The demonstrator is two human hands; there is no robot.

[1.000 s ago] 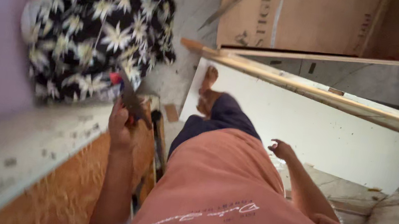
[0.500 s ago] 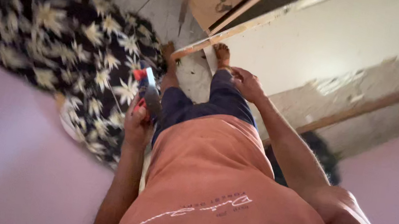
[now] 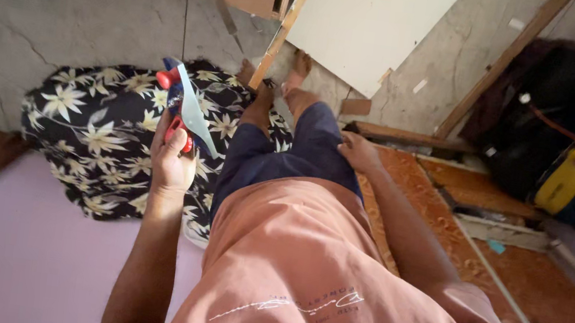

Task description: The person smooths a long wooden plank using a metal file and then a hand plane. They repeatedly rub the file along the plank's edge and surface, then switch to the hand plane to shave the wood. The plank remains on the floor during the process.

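Head view: left hand, tool raised higher.

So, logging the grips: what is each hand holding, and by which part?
Left hand grips the red-and-blue handled tool with a pale blade by its handle. Right hand rests on the thigh, holding nothing.
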